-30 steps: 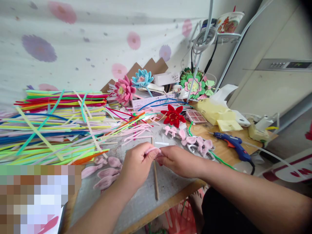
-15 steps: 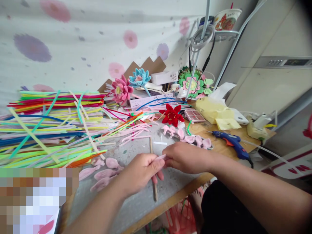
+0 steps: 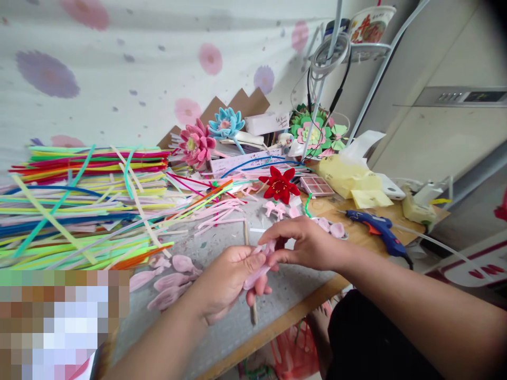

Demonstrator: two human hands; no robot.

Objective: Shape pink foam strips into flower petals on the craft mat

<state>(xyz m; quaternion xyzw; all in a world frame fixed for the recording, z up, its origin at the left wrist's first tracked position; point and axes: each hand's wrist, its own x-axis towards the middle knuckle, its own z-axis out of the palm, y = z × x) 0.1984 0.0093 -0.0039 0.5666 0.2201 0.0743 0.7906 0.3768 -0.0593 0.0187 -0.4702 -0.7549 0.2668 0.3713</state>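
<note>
Between my two hands is a pale pink pipe-cleaner petal (image 3: 256,276), partly covered by my fingers. My left hand (image 3: 233,277) grips it between thumb and fingers. With thumb and forefinger, my right hand (image 3: 299,243) pinches its upper end. Beneath my hands a thin wooden stick (image 3: 254,312) lies on the grey mat (image 3: 190,338). Left of my left hand rest several finished pink petals (image 3: 174,282). Smaller pink pieces (image 3: 279,210) lie beyond my right hand, some of them hidden behind it.
Bundles of coloured pipe cleaners (image 3: 87,206) cover the left side. A red flower (image 3: 279,184) lies beyond my hands, with pink (image 3: 197,143) and blue flowers (image 3: 226,124) farther back. A blue glue gun (image 3: 376,228) lies on the right, its cord trailing near the table edge (image 3: 277,340).
My right hand has lifted and turned, its fingers opening into a pinch at the petal's upper end. More of the pink petal now shows below my left thumb.
</note>
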